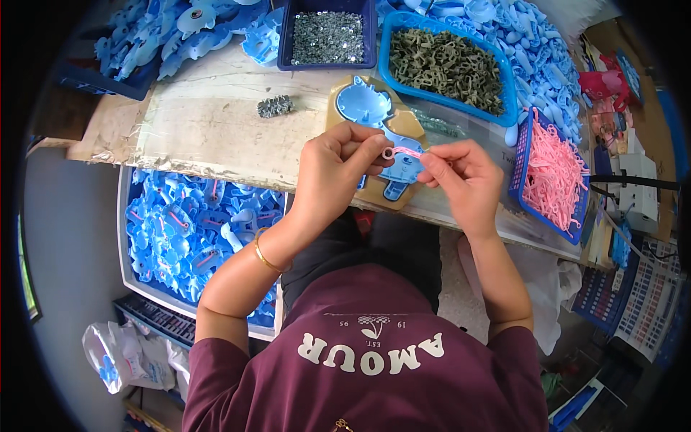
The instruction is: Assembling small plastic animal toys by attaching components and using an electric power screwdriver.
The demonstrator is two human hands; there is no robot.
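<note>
Between my two hands a small pink plastic strip (407, 151) with a ring at its left end is held above the workpiece. My left hand (344, 155) pinches it close to the ring, and my right hand (461, 167) pinches its other end. Beneath them a blue plastic shell part (364, 102), with a rounded upper half and a longer body, lies in a tan fixture block (338, 119). My fingers hide some of the body's middle. A small heap of metal pieces (275, 106) sits on the table left of the fixture.
At the back stand a dark blue tray of small metal pieces (327, 6) and a blue basket of dark greenish parts (389, 61). Blue parts (529, 50) pile up behind. A purple basket (520, 162) of pink strips stands right; a white-rimmed bin (124, 237) of blue parts sits lower left.
</note>
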